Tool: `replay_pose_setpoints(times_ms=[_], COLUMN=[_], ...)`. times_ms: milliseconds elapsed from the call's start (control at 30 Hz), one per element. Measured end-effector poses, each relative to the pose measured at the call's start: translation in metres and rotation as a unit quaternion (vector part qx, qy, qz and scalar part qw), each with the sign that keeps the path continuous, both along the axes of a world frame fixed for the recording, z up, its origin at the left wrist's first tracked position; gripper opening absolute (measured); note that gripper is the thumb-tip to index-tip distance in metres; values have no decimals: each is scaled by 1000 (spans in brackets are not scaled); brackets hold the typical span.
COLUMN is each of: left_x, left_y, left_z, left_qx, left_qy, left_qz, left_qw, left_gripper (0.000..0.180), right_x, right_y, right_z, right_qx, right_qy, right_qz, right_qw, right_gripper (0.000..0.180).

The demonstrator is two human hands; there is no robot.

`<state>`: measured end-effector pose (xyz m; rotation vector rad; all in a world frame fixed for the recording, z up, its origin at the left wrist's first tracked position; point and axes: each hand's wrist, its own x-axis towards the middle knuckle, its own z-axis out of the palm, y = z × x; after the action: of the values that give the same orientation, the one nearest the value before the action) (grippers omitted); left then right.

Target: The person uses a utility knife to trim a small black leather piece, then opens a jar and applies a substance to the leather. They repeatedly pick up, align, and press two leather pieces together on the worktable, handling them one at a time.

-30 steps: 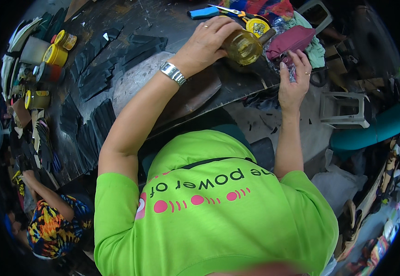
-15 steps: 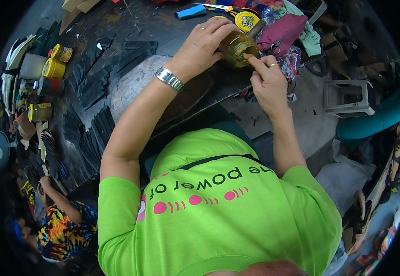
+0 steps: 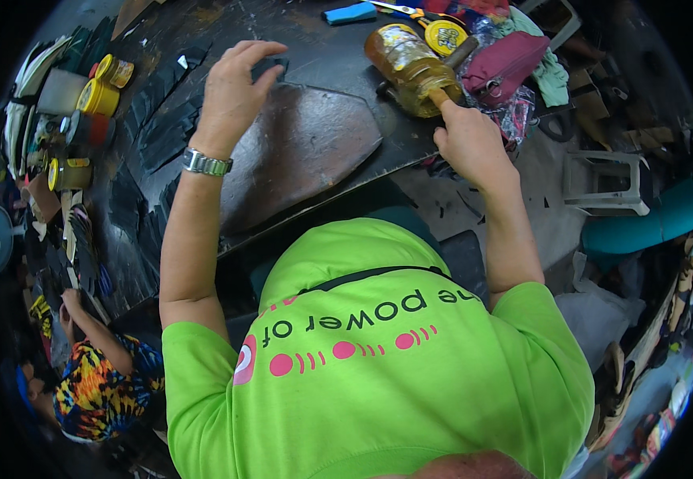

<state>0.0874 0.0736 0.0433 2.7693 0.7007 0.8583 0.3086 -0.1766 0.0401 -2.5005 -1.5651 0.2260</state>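
Note:
A clear jar point(image 3: 414, 68) with yellow-brown contents lies tipped on its side on the dark table, its mouth toward me. My right hand point(image 3: 474, 144) has its index finger stretched into the jar's mouth, with the other fingers curled under. My left hand point(image 3: 238, 92), wearing a metal watch point(image 3: 207, 163), hovers over the table with thumb and fingers apart. Dark flat pieces point(image 3: 172, 132) lie in piles beside and under it, one showing near its fingertips. Between my hands is a worn grey-brown slab point(image 3: 306, 152) with a pointed right end.
Scissors point(image 3: 398, 9), a blue object point(image 3: 350, 13), a yellow lid point(image 3: 445, 37) and a maroon pouch point(image 3: 506, 68) crowd behind and right of the jar. Yellow tubs point(image 3: 97, 97) stand at left. A grey stool point(image 3: 606, 182) is at right. Another person point(image 3: 103, 383) works at lower left.
My left hand has let go of the jar and moved left over the dark pieces, uncovering the slab. My right index finger stays at the jar's mouth.

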Motion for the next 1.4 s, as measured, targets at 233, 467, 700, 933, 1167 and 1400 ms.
replay_pose_setpoints(times_ms=[233,467,700,933,1167,1400], left_x=[-45,-40,-38,-45,-73,-102], left_y=[29,35,43,21,-50,-55], left_z=[-16,-36,-39,-25,-29,-33], left_qx=[29,19,-55,24,54,-86], left_qy=[79,130,126,38,25,-16], left_qz=[81,55,56,59,-86,32], left_qw=[993,990,989,997,995,996], left_gripper=[23,24,21,13,10,14], right_x=[-5,-22,-26,-61,-79,-86], right_y=[6,-15,-31,-18,19,44], right_z=[-3,-1,26,34,-12,-41], right_qx=[17,17,110,258,303,323], right_qy=[-11,-10,84,317,382,452], right_qz=[13,-35,39,68,121,102], right_qw=[1000,999,990,910,864,825], right_gripper=[48,53,39,42,42,44])
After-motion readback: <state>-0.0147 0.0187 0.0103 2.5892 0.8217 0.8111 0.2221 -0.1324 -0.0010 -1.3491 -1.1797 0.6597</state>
